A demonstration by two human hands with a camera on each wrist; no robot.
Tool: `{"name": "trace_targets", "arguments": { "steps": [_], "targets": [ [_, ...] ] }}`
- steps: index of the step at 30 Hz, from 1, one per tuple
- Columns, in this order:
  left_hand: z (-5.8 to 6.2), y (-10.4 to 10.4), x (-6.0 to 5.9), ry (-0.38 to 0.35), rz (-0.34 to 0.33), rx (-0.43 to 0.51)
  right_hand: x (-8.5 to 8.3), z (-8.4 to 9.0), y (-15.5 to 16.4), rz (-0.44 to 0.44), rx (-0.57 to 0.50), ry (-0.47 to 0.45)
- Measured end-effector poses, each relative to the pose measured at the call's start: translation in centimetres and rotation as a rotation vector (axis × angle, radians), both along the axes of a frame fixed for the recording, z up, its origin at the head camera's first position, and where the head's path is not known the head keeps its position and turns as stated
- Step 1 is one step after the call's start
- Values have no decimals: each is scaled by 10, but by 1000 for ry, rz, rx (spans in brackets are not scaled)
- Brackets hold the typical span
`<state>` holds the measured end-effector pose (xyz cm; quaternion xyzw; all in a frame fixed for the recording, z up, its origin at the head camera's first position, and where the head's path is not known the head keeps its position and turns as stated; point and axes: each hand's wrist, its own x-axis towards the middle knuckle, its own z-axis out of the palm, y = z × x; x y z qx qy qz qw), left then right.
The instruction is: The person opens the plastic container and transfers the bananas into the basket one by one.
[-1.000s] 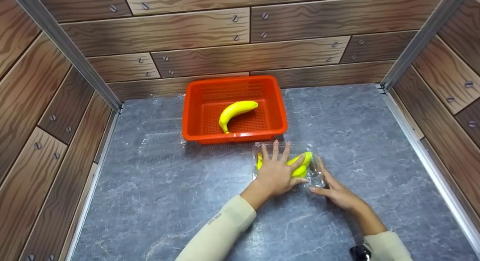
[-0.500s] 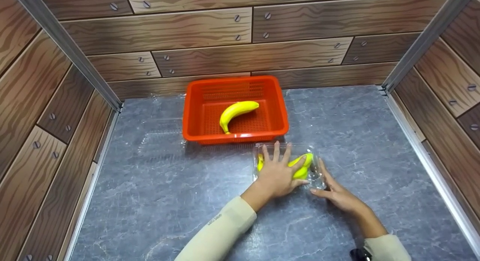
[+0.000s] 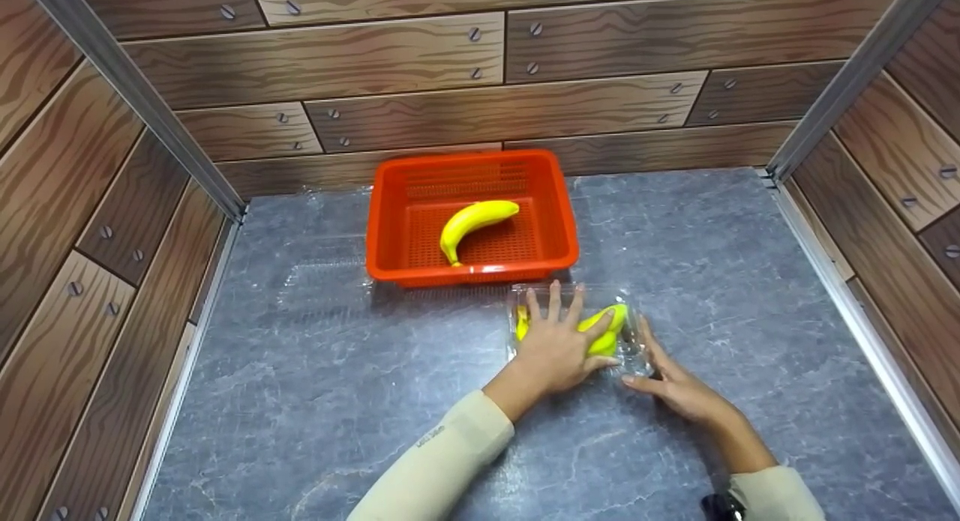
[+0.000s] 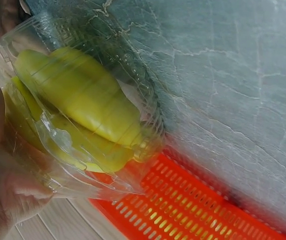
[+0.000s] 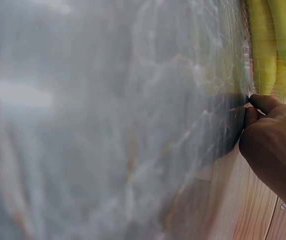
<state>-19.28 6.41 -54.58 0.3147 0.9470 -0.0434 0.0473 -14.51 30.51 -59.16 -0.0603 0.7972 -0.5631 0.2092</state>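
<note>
A clear plastic box (image 3: 636,354) with yellow bananas (image 3: 609,332) inside sits on the grey marbled surface, just in front of the red basket's right corner. My left hand (image 3: 553,350) lies over its top with fingers spread, covering part of the fruit. Along the right end, my right hand (image 3: 682,390) touches the box with fairly straight fingers, its thumb near the front corner. The left wrist view shows the bananas (image 4: 90,97) through the clear plastic (image 4: 115,187). In the right wrist view, the right hand (image 5: 278,135) is beside the bananas (image 5: 263,47).
The red basket (image 3: 469,272) stands near the back wall with one banana (image 3: 474,225) in it. To its left lies a transparent plastic piece (image 3: 319,281) with ridged edges. Wood-patterned panels (image 3: 405,120) enclose the back and both sides.
</note>
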Motion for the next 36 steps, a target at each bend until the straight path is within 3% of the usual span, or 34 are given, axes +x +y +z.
{"name": "trace_targets", "arguments": {
  "steps": [9,15,24,36],
  "targets": [
    [3,0,1,18,-11,-1,0,-1,1,3,14,11],
    [7,-2,-2,-18,-9,56,1,1,1,-14,7,-16],
    [4,-2,1,-6,-8,25,1,-3,2,-15,12,-11],
    [3,-5,-1,-22,-4,92,1,-1,1,-11,14,-12]
  ]
}}
